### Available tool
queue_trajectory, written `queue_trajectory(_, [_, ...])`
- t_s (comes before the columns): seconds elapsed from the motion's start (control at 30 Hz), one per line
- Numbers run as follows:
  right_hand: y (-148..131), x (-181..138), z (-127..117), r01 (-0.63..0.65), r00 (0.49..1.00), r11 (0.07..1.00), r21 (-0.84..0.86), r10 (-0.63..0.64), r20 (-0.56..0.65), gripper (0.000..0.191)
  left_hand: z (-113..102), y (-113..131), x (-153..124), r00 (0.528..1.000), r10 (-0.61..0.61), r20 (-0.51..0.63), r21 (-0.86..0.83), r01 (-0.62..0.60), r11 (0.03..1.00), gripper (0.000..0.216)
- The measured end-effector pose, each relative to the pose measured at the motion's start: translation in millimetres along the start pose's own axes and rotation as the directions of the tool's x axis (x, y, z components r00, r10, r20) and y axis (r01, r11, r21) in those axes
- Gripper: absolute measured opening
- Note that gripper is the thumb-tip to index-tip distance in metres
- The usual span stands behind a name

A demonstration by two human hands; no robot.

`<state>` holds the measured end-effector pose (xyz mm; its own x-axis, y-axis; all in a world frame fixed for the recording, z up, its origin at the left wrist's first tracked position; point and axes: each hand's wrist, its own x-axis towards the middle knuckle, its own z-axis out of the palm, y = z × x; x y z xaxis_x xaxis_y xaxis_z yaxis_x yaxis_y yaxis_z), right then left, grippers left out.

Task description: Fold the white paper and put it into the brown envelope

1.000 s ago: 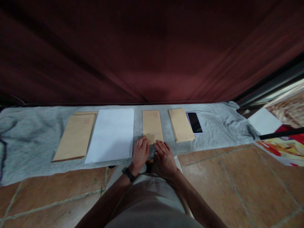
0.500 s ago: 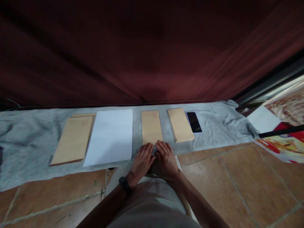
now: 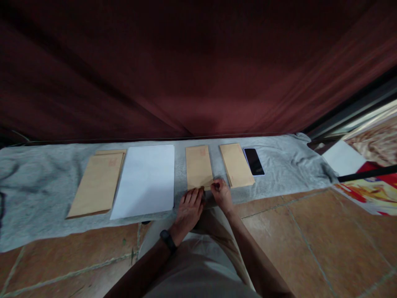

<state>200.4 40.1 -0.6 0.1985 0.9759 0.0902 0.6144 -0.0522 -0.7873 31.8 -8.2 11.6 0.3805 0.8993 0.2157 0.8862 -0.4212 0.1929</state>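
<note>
The kraft envelope (image 3: 199, 167) lies at twelve o'clock, long axis pointing away from me; my left grip (image 3: 190, 208) lies flattened at its six-o'clock edge, my right grip (image 3: 222, 195) curled at five, hold unclear.

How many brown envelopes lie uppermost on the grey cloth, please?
3: the left envelope, beside the white paper; the middle envelope, by the left hand and right hand; the right envelope, beside the phone. More may be hidden underneath.

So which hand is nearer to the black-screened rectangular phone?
Right. The right hand is left of the phone, at the near right corner of the middle brown paper envelope; the left hand is farther left, at that envelope's near edge.
</note>
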Motion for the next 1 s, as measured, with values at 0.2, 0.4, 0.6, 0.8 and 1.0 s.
queue_trajectory(0.2, [0.8,1.0,3.6,-0.189,0.976,0.871,0.454,0.116,0.184,0.028,4.3,-1.8,-0.4,0.998,-0.049,-0.040,-0.044,0.047,0.998,0.046])
queue_trajectory(0.4, [-34.8,-6.6,-5.0,-0.172,0.983,0.907,0.384,0.135,0.121,0.027,-12.1,0.3,21.6,0.994,-0.081,-0.071,-0.054,0.077,0.996,0.034])
queue_trajectory(0.6, [-87.6,-6.6,-22.2,0.111,0.993,0.991,0.073,-0.113,0.021,0.027,-39.8,-1.0,56.0,0.951,-0.310,0.015,-0.459,0.282,0.843,0.018])
queue_trajectory(0.8, [-86.6,-12.7,-10.0,0.281,0.956,0.944,0.173,-0.292,0.038,0.032,-20.6,-6.2,59.7,0.749,-0.643,0.159,-0.930,0.333,0.157,0.018])
queue_trajectory(1.0, [-30.0,-20.3,17.7,-0.171,0.985,0.869,0.464,0.162,0.061,0.045,-4.5,-1.9,43.4,0.625,-0.537,0.567,-0.783,0.207,-0.586,0.031])
